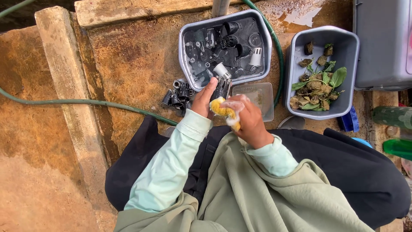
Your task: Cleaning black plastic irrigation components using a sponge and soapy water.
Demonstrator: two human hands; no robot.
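My right hand (249, 122) squeezes a soapy yellow sponge (223, 111) against the small black cup (222, 88) that my left hand (202, 99) pinches, both just above my lap. I should turn the cup as I scrub so every slot gets reached. Beyond, cleaned black cups (178, 95) lie heaped on the concrete floor (128, 60), with the grey basin (185, 38) of soaking parts behind.
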